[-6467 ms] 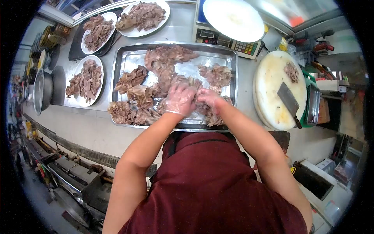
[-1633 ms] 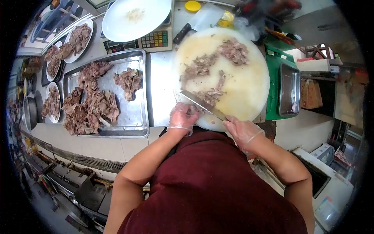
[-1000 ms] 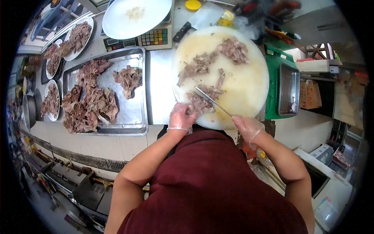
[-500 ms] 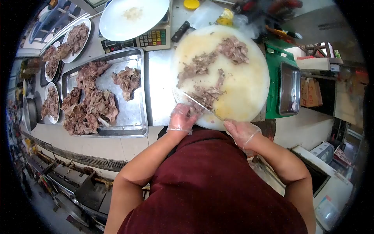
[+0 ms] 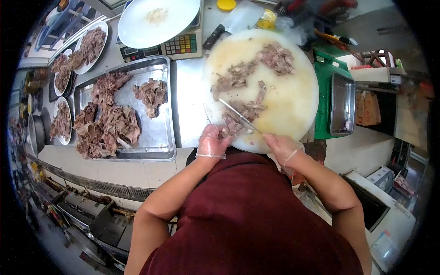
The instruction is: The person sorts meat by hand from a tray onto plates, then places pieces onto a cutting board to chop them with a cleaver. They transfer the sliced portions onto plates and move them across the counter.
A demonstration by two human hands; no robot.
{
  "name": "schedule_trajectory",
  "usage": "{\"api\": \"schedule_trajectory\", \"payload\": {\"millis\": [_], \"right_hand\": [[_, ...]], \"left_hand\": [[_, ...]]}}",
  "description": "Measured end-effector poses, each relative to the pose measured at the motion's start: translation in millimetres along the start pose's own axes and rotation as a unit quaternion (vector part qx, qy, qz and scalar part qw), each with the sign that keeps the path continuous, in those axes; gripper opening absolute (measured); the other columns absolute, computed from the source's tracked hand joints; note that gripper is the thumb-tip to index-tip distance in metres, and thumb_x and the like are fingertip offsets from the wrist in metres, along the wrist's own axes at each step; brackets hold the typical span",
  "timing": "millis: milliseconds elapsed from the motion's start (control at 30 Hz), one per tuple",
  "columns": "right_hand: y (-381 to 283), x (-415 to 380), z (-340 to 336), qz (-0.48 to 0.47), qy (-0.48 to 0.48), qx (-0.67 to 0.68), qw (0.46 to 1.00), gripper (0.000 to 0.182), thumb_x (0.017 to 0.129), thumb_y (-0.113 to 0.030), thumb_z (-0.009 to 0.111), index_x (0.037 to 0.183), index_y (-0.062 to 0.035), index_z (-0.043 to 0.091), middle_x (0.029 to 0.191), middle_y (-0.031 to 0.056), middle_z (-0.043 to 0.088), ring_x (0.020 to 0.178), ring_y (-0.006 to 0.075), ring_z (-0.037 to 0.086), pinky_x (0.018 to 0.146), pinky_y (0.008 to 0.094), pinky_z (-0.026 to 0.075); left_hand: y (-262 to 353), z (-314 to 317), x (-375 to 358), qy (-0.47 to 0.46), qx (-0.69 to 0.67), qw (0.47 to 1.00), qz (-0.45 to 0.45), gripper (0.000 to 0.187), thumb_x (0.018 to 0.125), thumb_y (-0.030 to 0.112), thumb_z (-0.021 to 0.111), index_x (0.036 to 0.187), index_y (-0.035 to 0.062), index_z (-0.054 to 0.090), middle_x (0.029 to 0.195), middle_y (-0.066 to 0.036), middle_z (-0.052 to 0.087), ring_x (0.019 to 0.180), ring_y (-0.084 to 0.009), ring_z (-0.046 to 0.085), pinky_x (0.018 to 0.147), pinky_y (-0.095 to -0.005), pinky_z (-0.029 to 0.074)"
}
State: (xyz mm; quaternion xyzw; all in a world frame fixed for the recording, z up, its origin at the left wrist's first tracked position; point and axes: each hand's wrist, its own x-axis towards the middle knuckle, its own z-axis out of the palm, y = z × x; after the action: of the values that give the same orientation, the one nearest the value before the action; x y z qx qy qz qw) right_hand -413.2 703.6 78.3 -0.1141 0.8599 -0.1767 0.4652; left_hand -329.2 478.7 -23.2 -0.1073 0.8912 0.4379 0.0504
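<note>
Both hands wear clear plastic gloves at the near edge of a round white cutting board (image 5: 293, 107). My right hand (image 5: 280, 146) is closed on the handle of a knife (image 5: 239, 115), whose thin blade points up and left across the board. Against the near-left rim, my left hand (image 5: 214, 141) has its fingers closed on a piece of meat (image 5: 232, 124), just under the blade. Cut meat (image 5: 252, 109) lies right beside the knife. Two more heaps, a sliced pile (image 5: 234, 77) and a chunkier one (image 5: 275, 58), rest farther back on the board.
To the left stands a metal tray (image 5: 153, 133) with large meat pieces (image 5: 110, 123). Plates of meat (image 5: 91, 43) line the far left. Behind are a scale (image 5: 181, 45) bearing a white plate (image 5: 137, 27) and a dark-handled knife (image 5: 213, 36). A green bin (image 5: 323, 123) is at right.
The knife blade has shifted slightly up and to the right, and my right hand has risen a little. More of the meat by my left hand shows now.
</note>
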Motion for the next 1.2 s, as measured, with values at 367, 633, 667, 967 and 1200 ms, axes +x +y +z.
{"api": "schedule_trajectory", "payload": {"millis": [367,633,667,967,1200], "right_hand": [[-25.0,-27.9,-3.5,0.025,-0.045,-0.015,0.999,0.061,0.102,-0.051,0.025,0.122,-0.0036,0.058,0.105,0.0294,0.063,0.101,0.047,0.06,0.091,0.0507,0.046],[-28.0,2.8,13.3,0.016,-0.046,-0.021,0.999,0.059,0.103,-0.048,0.026,0.121,-0.0039,0.06,0.103,0.0265,0.065,0.1,0.0448,0.06,0.09,0.0468,0.046],[-31.8,8.5,17.5,0.017,-0.047,-0.021,0.999,0.059,0.103,-0.048,0.026,0.121,-0.0039,0.06,0.103,0.0265,0.065,0.1,0.0448,0.06,0.09,0.0468,0.046],[-21.6,0.8,7.2,0.018,-0.035,0.038,0.999,0.062,0.102,-0.053,0.027,0.115,-0.0029,0.063,0.101,0.0283,0.064,0.096,0.0456,0.061,0.088,0.0477,0.047],[-26.3,-27.6,4.9,-0.022,0.009,0.036,0.999,0.056,0.102,-0.05,0.033,0.125,-0.007,0.06,0.106,0.0266,0.065,0.1,0.0426,0.062,0.09,0.0451,0.048]], "left_hand": [[2.9,-0.6,3.3,0.025,-0.036,0.999,0.004,0.028,0.07,0.016,0.083,0.083,0.0013,0.063,0.089,-0.015,0.062,0.083,-0.0321,0.062,0.076,-0.0409,0.052],[-8.4,3.1,1.8,0.047,-0.024,0.991,0.126,0.023,0.068,0.006,0.08,0.087,0.002,0.068,0.088,-0.016,0.063,0.086,-0.0327,0.062,0.075,-0.0405,0.053],[-8.6,3.9,0.1,0.047,-0.024,0.991,0.125,0.023,0.068,0.006,0.08,0.087,0.002,0.068,0.088,-0.016,0.063,0.086,-0.0327,0.062,0.075,-0.0405,0.053],[-21.4,-13.0,-10.4,0.032,0.047,0.986,0.156,0.026,0.068,0.002,0.076,0.093,0.0072,0.068,0.096,-0.015,0.062,0.081,-0.0335,0.064,0.068,-0.0418,0.054],[-24.1,-9.1,8.1,0.082,0.009,0.971,0.223,0.035,0.067,0.0,0.075,0.099,0.0082,0.064,0.095,-0.015,0.061,0.081,-0.0334,0.064,0.065,-0.0413,0.054]]}}
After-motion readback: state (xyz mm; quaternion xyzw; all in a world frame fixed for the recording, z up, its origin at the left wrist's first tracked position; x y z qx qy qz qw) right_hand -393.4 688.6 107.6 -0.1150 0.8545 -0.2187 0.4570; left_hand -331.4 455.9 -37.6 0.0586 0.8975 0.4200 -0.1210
